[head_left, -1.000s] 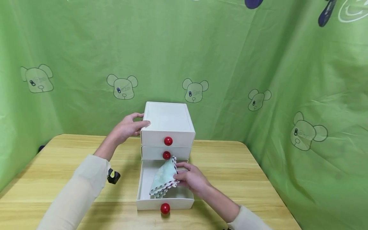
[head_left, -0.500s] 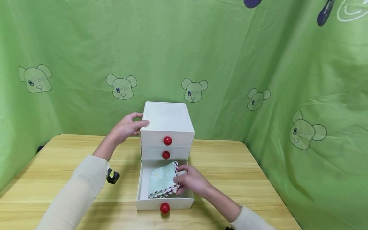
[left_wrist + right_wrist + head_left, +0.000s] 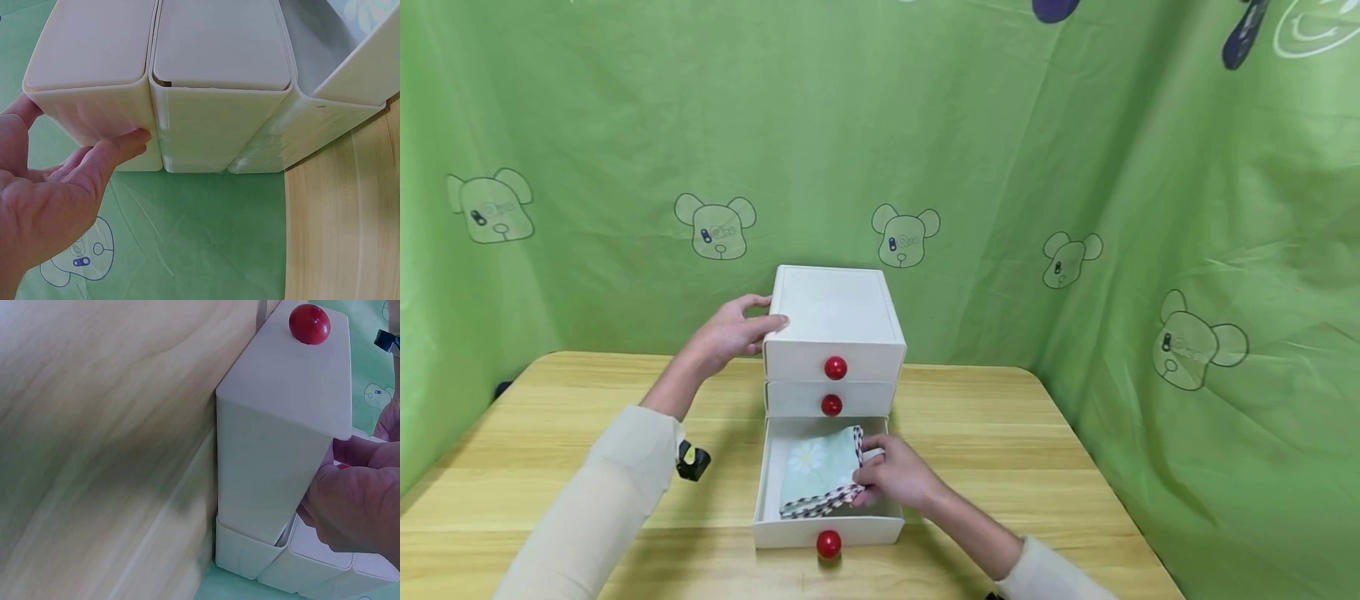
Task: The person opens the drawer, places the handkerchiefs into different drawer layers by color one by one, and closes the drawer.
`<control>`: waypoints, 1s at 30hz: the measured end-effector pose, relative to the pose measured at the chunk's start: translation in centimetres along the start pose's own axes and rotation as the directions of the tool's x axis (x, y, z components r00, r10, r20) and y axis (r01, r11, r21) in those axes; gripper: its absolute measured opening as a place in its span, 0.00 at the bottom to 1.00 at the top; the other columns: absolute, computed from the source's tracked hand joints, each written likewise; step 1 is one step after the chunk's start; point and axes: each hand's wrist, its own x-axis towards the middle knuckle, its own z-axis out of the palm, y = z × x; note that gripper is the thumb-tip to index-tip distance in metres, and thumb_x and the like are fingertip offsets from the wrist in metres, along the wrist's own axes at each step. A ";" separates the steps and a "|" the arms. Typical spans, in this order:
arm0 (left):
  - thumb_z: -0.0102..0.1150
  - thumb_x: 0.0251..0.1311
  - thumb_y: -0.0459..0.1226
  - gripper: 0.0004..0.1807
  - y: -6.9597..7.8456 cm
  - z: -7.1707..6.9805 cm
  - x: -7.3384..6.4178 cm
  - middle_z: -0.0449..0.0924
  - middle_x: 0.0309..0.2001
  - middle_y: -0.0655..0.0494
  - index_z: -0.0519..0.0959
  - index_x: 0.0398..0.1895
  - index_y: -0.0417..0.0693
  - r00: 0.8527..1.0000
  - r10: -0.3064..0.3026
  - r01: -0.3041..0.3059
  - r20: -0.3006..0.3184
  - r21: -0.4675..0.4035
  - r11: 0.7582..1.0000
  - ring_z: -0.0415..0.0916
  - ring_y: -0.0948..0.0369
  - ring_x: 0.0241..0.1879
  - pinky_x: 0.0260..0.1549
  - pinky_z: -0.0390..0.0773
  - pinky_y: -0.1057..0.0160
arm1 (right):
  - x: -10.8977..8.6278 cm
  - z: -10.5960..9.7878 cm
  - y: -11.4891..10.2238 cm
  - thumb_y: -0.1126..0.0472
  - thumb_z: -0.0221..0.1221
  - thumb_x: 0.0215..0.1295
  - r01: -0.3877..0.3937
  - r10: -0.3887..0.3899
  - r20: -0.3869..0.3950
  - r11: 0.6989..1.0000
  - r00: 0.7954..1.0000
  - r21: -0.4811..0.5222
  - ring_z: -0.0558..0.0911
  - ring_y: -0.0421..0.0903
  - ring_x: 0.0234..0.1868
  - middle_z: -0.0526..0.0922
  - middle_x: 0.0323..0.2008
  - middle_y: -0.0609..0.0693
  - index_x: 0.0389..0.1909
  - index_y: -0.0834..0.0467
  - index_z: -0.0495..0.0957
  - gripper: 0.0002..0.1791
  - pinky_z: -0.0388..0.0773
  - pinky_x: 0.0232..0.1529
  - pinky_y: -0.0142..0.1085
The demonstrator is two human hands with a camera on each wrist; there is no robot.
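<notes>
A white unit of three stacked drawers with red knobs (image 3: 838,308) stands on the table. Its bottom drawer (image 3: 827,533) is pulled out. Inside lies a folded pale green handkerchief (image 3: 820,467) with a daisy print and a dark-and-white braided edge. My right hand (image 3: 898,475) reaches into the drawer and pinches the handkerchief's right edge between thumb and fingers; in the right wrist view the drawer wall hides the cloth. With fingers extended, my left hand (image 3: 730,333) steadies the unit's upper left side, its thumb on the top edge, as the left wrist view (image 3: 69,181) shows too.
The wooden table (image 3: 1000,433) reaches out to both sides of the unit. Behind it hangs a green curtain (image 3: 820,125) with bear-head prints. The middle drawer (image 3: 790,398) and top drawer (image 3: 797,358) are closed. A black wrist device (image 3: 692,460) shows at the left sleeve.
The handkerchief has gone from tilted up to lying flatter in the bottom drawer, its daisy now showing. My right hand has lowered slightly with it. My left hand stays in place.
</notes>
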 end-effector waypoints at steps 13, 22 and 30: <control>0.62 0.68 0.48 0.46 0.0 0.1 0.1 0.77 0.58 0.44 0.49 0.81 0.46 1.000 0.009 -0.009 -0.003 0.010 1.000 0.77 0.53 0.54 0.64 0.77 0.52 | 0.1 0.0 0.0 0.71 0.59 0.66 -0.002 0.002 -0.008 0.999 1.000 -0.041 0.87 0.49 0.25 0.86 0.40 0.62 0.70 0.76 0.56 0.35 0.89 0.38 0.42; 0.62 0.68 0.48 0.46 0.0 0.0 0.1 0.74 0.64 0.40 0.48 0.81 0.46 1.000 0.009 -0.009 0.003 0.002 1.000 0.74 0.46 0.63 0.68 0.74 0.49 | -0.5 -0.5 -0.9 0.69 0.57 0.67 -0.027 0.032 0.053 0.996 0.998 -0.085 0.87 0.52 0.28 0.85 0.38 0.63 0.73 0.77 0.54 0.37 0.89 0.42 0.44; 0.62 0.68 0.48 0.46 -0.2 -0.1 0.1 0.72 0.67 0.39 0.48 0.81 0.45 1.000 0.008 -0.008 0.008 0.000 1.000 0.70 0.43 0.68 0.70 0.71 0.47 | -1.1 -1.0 -1.5 0.66 0.56 0.68 -0.064 0.072 0.104 0.994 0.992 -0.083 0.87 0.54 0.33 0.81 0.42 0.68 0.71 0.80 0.53 0.37 0.89 0.44 0.44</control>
